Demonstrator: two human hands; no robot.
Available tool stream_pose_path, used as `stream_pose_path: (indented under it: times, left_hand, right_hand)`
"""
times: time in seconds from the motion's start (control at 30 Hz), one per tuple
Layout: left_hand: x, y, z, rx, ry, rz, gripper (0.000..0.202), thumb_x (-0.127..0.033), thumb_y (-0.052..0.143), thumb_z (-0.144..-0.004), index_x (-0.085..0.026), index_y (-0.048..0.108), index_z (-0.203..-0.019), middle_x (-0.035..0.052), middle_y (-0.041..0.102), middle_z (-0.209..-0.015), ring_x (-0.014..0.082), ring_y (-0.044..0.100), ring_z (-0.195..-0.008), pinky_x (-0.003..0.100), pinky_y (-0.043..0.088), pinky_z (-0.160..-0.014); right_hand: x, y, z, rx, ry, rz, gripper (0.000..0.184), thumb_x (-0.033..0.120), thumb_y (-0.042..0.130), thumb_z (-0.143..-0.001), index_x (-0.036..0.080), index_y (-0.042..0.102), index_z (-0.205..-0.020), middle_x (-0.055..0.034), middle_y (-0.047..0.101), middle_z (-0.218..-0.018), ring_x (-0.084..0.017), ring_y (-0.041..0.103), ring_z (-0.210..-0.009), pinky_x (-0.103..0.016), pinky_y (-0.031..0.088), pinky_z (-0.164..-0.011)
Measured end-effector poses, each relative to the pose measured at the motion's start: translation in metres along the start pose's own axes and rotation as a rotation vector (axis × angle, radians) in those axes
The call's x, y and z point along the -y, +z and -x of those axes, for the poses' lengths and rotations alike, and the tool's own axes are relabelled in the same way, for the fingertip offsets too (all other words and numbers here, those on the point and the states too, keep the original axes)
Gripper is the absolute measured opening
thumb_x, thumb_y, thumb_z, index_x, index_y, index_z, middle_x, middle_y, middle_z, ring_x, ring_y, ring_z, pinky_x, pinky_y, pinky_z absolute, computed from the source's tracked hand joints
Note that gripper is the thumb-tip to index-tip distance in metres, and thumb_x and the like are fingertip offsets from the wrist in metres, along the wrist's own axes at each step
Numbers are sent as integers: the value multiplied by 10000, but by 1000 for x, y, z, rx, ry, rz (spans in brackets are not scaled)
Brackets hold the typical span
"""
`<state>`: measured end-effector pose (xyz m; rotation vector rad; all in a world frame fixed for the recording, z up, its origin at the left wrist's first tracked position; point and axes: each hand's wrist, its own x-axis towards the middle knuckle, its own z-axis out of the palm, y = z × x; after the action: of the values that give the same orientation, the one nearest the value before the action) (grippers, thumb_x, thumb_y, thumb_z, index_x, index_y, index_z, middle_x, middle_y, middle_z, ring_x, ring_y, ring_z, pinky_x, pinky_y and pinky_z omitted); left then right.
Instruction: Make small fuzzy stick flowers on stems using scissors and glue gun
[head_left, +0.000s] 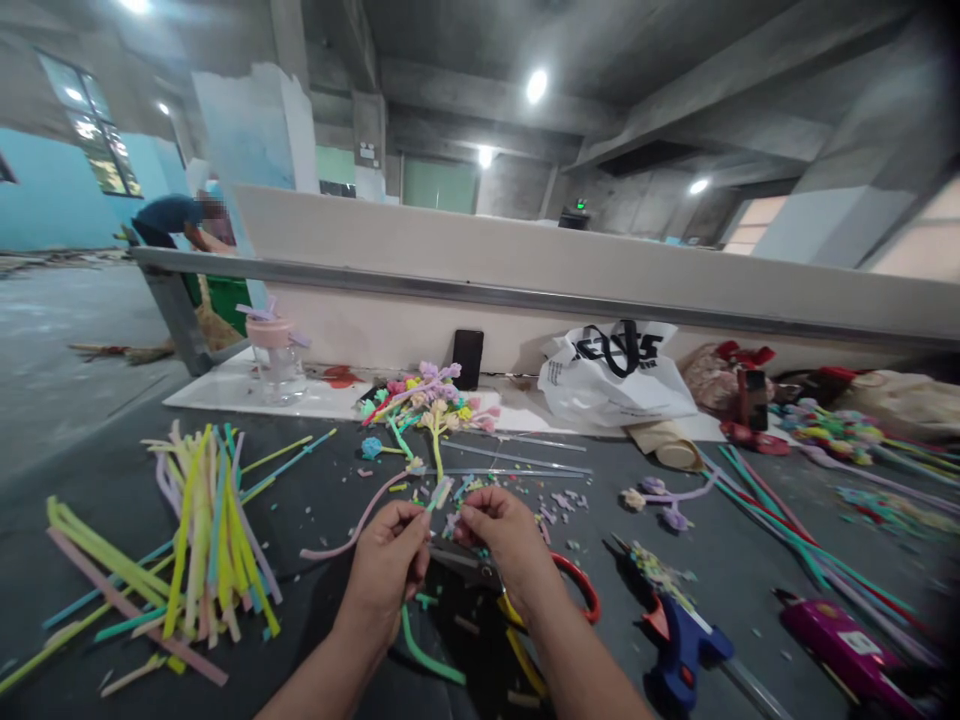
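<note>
My left hand (386, 565) is closed in a pinch on a small pale-green pipe cleaner piece (439, 493) that sticks up from its fingertips. A pink pipe cleaner (352, 530) curves away to the left just behind that hand. Close to the right, my right hand (504, 535) is closed too, its fingertips pinched on something too small to make out. Under both hands lie red-handled scissors (581, 590) and a green pipe cleaner (427, 655). Behind them stands a bunch of pipe-cleaner flowers (429, 398).
A heap of coloured pipe cleaners (202, 530) lies left. A blue glue gun (686, 640) and a purple one (844, 645) lie right, with long stems (787, 540). A white bag (611, 375), phone (467, 358) and jar (277, 355) stand behind. A person (176, 220) bends far left.
</note>
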<state>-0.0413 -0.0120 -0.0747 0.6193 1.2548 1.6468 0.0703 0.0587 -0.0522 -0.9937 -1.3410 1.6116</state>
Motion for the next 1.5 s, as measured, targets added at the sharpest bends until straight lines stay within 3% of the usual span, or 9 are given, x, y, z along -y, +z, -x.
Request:
stream_pose_path:
  times: [0.23,0.4,0.6,0.8,1.1,1.5]
  left_hand:
    - [-5,1,2,-12,25,-45,222,-376,579,-719,-187,464,-705,-115,397,-307,22,219,-248,110,158,-264]
    - [-4,0,1,-50,142,-194,183,-335,577,-733,-166,511,-714,-120,367,-330,26,285,-301,111,200,-317]
    - [2,-3,1,-30,223,-316,176,-337,560,-743,-166,544,-704,-108,356,-377,47,327,-331,145,236,-346]
    - [-1,-2,5,-21,330,-432,156,-323,559,-735,-176,590,-690,-78,420,-411,78,399,-365,175,293,-373]
    - [0,-2,6,-39,432,-472,152,-312,564,-724,-182,637,-695,-22,568,-544,122,522,-505,193,375,-449]
    - [1,-4,5,7,444,-533,115,-249,536,-749,-183,625,-719,18,617,-713,158,569,-702,215,435,-617]
  right_hand:
    - [8,-9,-1,-120,-156,102,80,232,622,-638,154,605,-636,33,564,-508,-108,482,-513,-232,360,-548]
    - [11,-10,3,-184,-273,125,85,260,607,-676,179,611,-702,25,571,-640,-127,489,-622,-241,362,-614]
    - [9,-6,7,-158,-428,202,37,199,621,-670,200,637,-637,-13,573,-852,-173,522,-858,-274,371,-792]
    - [16,-5,11,-133,-582,452,90,139,607,-666,211,659,-652,-35,575,-847,-190,547,-855,-298,402,-788]
    - [12,-9,7,-104,-644,604,102,127,579,-693,205,643,-685,-48,571,-864,-189,550,-853,-313,419,-777]
    - [14,-7,10,-78,-548,551,78,153,545,-706,214,586,-678,-46,655,-893,-201,590,-865,-328,414,-783]
